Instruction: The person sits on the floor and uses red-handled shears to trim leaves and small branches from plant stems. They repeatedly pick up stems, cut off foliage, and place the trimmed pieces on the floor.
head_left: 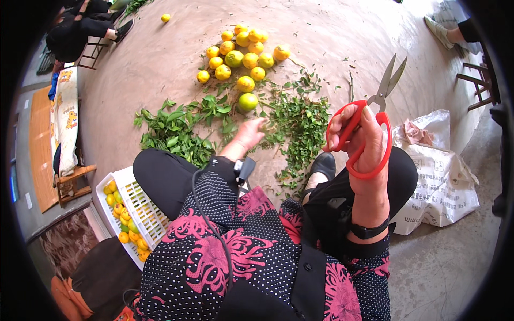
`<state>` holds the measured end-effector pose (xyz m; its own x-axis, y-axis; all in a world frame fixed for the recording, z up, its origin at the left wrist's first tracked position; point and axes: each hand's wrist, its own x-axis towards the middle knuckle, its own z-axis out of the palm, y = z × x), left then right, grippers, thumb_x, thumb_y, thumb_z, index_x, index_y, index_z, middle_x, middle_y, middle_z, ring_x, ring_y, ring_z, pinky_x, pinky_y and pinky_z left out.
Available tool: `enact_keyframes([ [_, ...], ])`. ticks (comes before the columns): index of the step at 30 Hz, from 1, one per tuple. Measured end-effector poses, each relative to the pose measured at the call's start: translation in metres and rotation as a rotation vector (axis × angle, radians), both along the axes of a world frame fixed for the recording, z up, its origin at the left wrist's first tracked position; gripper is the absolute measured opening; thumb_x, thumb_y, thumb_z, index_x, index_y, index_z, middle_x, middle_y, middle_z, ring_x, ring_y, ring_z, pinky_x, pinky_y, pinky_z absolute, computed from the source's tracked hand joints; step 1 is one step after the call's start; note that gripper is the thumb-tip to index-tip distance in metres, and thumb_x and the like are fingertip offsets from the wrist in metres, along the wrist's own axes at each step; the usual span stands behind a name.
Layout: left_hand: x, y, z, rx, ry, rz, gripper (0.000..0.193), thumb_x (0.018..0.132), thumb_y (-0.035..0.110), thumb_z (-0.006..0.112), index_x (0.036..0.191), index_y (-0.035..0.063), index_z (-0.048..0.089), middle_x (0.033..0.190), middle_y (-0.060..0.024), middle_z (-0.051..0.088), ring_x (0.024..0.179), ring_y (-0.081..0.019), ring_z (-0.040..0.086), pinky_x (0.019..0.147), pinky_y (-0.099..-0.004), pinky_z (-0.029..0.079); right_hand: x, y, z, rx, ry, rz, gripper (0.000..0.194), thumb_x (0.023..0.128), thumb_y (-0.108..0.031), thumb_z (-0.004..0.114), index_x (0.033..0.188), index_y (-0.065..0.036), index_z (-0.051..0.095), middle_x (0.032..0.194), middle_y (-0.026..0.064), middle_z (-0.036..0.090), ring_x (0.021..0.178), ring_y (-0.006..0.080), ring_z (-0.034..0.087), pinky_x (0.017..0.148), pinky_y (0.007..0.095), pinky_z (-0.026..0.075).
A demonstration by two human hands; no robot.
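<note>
Red-handled scissors [371, 120] are in my right hand [363, 140], blades pointing up and slightly apart. My left hand [251, 132] reaches over green leafy cuttings; its fingers are blurred, and whether they hold anything is unclear. Just beyond it a green-yellow citrus fruit [247, 102] lies on the floor. Farther off is a loose group of yellow-orange citrus fruits [250, 60]. Leafy twigs [176, 128] are heaped to the left of my left hand, and smaller cut leaves [305, 124] are scattered to its right.
A white plastic crate [138, 208] holding citrus fruits stands beside my left knee. White woven sacks [437, 180] lie to the right. One person sits at the upper left [90, 28]; another person's foot [439, 32] shows at the upper right. A wooden stool [478, 84] stands there.
</note>
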<state>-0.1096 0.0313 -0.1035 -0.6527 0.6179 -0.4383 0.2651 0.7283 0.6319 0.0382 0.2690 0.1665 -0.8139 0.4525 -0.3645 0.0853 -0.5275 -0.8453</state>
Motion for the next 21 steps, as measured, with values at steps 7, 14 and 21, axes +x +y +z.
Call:
enact_keyframes([
  [7,0.064,-0.004,-0.061,-0.089,0.132,0.014,0.023,0.080,0.009,0.065,0.102,0.0054,0.064,0.104,-0.0204,0.064,0.097,-0.0394,0.061,0.082,-0.0428,0.051,0.014,-0.021,0.004,0.145,-0.044,0.105,0.040,0.097,-0.045,0.046,0.095,-0.006,0.056,0.082,0.0071,0.059,0.066,0.0148,0.058,0.059,0.0291,0.050],
  [14,0.038,-0.035,-0.037,0.052,0.316,0.177,0.021,0.074,0.008,0.071,0.095,0.0034,0.068,0.093,-0.0172,0.063,0.091,-0.0352,0.062,0.082,-0.0405,0.050,0.028,-0.037,0.008,0.180,-0.033,0.134,0.041,0.096,-0.046,0.047,0.095,-0.006,0.056,0.081,0.0066,0.060,0.065,0.0152,0.057,0.060,0.0292,0.050],
  [21,0.045,-0.026,-0.030,0.099,0.263,-0.101,0.023,0.076,0.006,0.065,0.100,0.0037,0.065,0.107,-0.0163,0.063,0.101,-0.0349,0.061,0.087,-0.0387,0.050,0.029,-0.044,0.009,0.206,-0.010,0.180,0.041,0.097,-0.045,0.045,0.094,-0.006,0.057,0.081,0.0058,0.059,0.066,0.0135,0.057,0.060,0.0278,0.049],
])
